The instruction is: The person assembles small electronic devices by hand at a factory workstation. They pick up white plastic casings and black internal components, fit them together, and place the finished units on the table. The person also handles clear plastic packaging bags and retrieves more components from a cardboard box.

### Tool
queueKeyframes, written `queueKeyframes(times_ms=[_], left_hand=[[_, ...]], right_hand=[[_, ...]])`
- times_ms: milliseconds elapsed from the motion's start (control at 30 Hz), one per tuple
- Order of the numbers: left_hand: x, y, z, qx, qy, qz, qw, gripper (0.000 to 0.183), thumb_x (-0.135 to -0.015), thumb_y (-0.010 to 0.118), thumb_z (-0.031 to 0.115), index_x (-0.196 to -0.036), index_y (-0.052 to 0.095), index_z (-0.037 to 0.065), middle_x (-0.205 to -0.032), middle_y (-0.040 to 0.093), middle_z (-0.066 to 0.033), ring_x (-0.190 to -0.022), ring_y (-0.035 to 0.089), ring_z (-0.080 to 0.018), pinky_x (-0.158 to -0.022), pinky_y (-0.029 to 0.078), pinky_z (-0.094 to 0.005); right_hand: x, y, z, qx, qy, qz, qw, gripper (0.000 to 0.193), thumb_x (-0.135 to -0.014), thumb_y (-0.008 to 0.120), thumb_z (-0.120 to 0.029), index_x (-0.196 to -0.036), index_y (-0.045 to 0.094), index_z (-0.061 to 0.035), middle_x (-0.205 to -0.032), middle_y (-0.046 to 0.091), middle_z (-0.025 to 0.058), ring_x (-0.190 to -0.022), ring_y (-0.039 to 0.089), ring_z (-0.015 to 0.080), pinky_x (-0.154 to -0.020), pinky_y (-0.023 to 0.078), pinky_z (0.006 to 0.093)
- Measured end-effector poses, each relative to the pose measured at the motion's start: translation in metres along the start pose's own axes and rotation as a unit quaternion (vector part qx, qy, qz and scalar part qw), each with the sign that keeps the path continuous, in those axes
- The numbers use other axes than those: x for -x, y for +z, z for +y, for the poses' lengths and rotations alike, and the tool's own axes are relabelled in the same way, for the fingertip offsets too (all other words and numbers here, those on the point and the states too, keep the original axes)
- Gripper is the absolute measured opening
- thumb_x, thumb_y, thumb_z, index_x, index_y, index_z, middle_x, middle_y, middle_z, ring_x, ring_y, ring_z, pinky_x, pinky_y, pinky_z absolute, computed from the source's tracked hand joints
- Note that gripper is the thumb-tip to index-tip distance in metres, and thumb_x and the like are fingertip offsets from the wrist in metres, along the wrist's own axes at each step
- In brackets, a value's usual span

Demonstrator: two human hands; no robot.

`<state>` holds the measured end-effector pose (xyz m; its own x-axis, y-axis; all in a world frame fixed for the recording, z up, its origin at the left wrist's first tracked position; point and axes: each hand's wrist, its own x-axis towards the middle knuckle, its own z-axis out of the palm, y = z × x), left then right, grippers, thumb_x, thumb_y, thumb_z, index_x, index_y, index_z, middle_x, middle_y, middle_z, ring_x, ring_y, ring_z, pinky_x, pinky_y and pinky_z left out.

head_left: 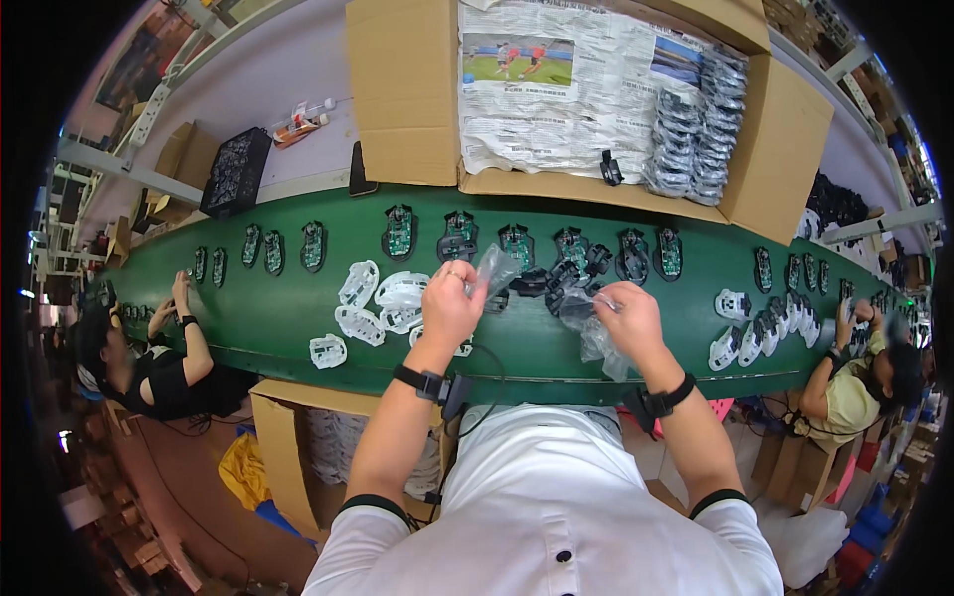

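Clear plastic film (497, 266) is looking thin, crinkled and glossy; a second film piece (600, 350) is showing the same creased shine. White shells (359, 284) are reading as smooth moulded plastic. Green worktop (268, 313) is appearing smooth, with a low sheen. Circuit boards (398, 236) are showing rough, component-studded faces. Box (402, 109): brown cardboard, looking matt; newsprint (556, 124) inside is showing wrinkles. White shirt (527, 497) is appearing as soft, matt cloth, creasing at the waist.

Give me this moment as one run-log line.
left hand: holds clear plastic | right hand: holds crumpled plastic | between hands: dark parts | beyond: circuit boards | left side: white shells
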<state>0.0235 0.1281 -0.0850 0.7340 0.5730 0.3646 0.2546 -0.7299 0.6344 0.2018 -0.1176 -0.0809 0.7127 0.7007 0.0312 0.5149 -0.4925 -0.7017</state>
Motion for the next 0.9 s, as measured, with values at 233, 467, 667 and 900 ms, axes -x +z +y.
queueKeyframes(times_ms=[233,467,667,900], left_hand=[[0.014,0.012,0.007,0.142,-0.177,0.018,0.974,0.027,-0.084,0.076,0.017,-0.102,0.064,0.001,-0.075,0.066,-0.0109,-0.064,0.064,-0.0248,-0.06,0.05,-0.0358],[0.027,0.04,0.05,0.316,-0.185,-0.091,0.926,0.03,-0.091,0.071,0.02,-0.113,0.065,0.001,-0.092,0.073,-0.0092,-0.08,0.068,-0.0147,-0.074,0.054,-0.0307],[0.043,0.056,0.091,0.656,-0.445,-0.114,0.599,0.031,-0.102,0.058,0.027,-0.104,0.067,-0.003,-0.099,0.072,-0.0117,-0.092,0.069,-0.0198,-0.081,0.056,-0.0359],[0.054,0.06,0.163,0.498,-0.07,-0.119,0.856,0.035,-0.094,0.066,0.024,-0.121,0.065,0.001,-0.145,0.047,-0.0213,-0.128,0.055,-0.0287,-0.105,0.046,-0.0419]], right_hand=[[0.005,-0.001,-0.026,-0.08,-0.036,0.136,0.987,0.015,-0.085,0.074,-0.015,-0.092,0.075,-0.0022,-0.095,0.073,0.01,-0.084,0.069,0.0231,-0.079,0.054,0.0334],[0.024,0.025,-0.038,-0.292,0.072,0.098,0.949,0.02,-0.094,0.067,-0.013,-0.107,0.07,0.0007,-0.097,0.072,0.0045,-0.087,0.061,0.0086,-0.078,0.051,0.0274],[0.049,0.016,-0.071,-0.371,0.034,-0.065,0.926,0.026,-0.096,0.062,-0.007,-0.12,0.066,0.0029,-0.115,0.069,0.0064,-0.106,0.061,0.0118,-0.093,0.049,0.0293],[0.036,0.001,-0.026,-0.596,0.111,0.129,0.785,0.038,-0.103,0.054,-0.033,-0.122,0.061,-0.0001,-0.104,0.068,0.0078,-0.088,0.062,0.0148,-0.08,0.051,0.0277]])
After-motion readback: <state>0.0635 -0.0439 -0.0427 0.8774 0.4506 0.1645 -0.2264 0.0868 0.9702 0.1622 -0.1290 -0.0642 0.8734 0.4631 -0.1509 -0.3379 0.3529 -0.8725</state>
